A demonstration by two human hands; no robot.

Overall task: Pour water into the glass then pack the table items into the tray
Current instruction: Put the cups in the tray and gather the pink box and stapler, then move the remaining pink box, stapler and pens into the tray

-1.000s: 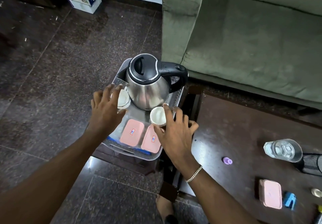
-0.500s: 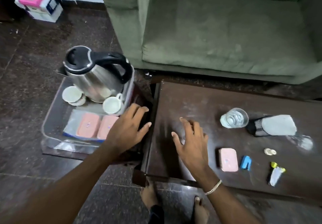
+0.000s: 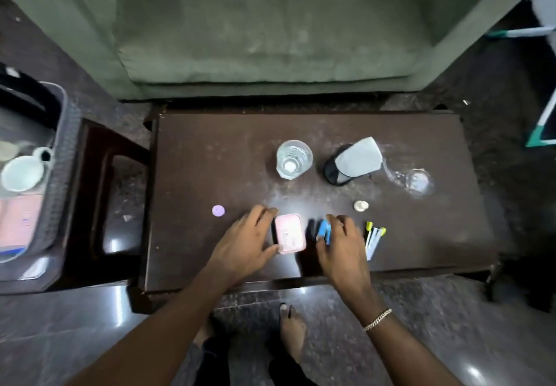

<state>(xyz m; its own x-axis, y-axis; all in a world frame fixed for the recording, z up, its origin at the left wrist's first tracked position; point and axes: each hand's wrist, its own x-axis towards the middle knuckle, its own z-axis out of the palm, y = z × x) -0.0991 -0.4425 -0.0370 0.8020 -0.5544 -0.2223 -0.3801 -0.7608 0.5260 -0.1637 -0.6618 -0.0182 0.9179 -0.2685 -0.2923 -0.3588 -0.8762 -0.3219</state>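
I see left hand [image 3: 246, 243] spread wide, fingers bracketing pink box [image 3: 289, 233] just right of it, long axis pointing away; right hand [image 3: 341, 243] pinching blue clip [image 3: 324, 230]

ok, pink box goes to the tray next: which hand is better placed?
Left. The left hand is already cupped around the pink box, and the tray sits off the table's left end, on that side. The right hand is on the blue item, farther from the tray.
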